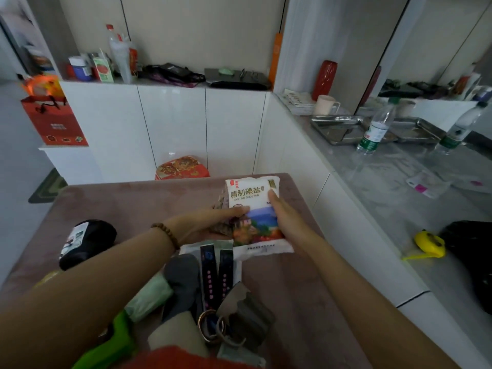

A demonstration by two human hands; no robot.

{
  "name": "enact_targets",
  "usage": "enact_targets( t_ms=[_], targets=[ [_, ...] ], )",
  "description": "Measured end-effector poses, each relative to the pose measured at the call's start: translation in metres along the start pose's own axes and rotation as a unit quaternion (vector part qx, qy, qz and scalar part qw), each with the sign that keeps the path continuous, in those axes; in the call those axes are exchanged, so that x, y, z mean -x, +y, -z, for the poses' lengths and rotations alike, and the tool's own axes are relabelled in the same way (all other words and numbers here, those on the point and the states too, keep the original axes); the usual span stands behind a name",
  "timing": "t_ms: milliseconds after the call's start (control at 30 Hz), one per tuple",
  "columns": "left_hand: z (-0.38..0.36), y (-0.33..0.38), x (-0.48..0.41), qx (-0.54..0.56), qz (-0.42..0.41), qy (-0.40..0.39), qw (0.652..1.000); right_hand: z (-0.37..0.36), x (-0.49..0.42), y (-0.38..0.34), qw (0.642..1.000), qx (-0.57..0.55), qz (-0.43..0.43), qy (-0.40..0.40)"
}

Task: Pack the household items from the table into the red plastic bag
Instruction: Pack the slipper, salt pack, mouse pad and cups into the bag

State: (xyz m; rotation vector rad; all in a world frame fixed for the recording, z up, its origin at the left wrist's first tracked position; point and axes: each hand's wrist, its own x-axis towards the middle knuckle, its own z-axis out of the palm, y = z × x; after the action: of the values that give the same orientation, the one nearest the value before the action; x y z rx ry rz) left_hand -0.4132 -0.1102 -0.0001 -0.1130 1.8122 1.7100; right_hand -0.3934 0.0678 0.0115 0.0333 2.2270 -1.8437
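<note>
Both hands hold a white salt packet (254,198) with a blue and green picture over the far middle of the mauve table (133,203). My left hand (213,222) grips its left edge, thumb on the front, with another patterned packet (222,209) behind it. My right hand (286,217) clasps the right edge. A red edge, possibly the red plastic bag (181,358), shows at the bottom of the view. Near me lie a black pouch (85,243), a green roll (150,295), dark sachets (217,272), grey cloth (183,283), rings (210,326) and a green tool (111,344).
A grey counter (386,182) runs along the right with two water bottles (375,129), steel trays (338,129), a yellow tape measure (430,245) and a black bag (471,257). White cabinets stand behind the table, a red gift bag (54,121) at the left.
</note>
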Motion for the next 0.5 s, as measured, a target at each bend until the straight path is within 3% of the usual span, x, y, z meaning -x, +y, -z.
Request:
enact_targets(
  t_ms=[100, 233, 367, 500],
  targets=[
    [-0.015, 0.023, 0.071, 0.003, -0.038, -0.002, 0.999, -0.003, 0.061, -0.053, 0.998, -0.007, 0.063, -0.028],
    [-0.039, 0.023, 0.173, 0.005, -0.097, 0.006, 0.995, -0.019, 0.149, -0.096, 0.994, -0.017, 0.082, -0.077],
    [-0.064, 0.005, 0.263, 0.077, -0.153, 0.034, 0.985, -0.044, 0.227, -0.114, 0.990, -0.007, 0.106, -0.095],
    [-0.072, -0.016, 0.335, 0.030, -0.227, 0.079, 0.970, -0.064, 0.308, -0.111, 0.983, -0.030, 0.141, -0.115]
  ],
)
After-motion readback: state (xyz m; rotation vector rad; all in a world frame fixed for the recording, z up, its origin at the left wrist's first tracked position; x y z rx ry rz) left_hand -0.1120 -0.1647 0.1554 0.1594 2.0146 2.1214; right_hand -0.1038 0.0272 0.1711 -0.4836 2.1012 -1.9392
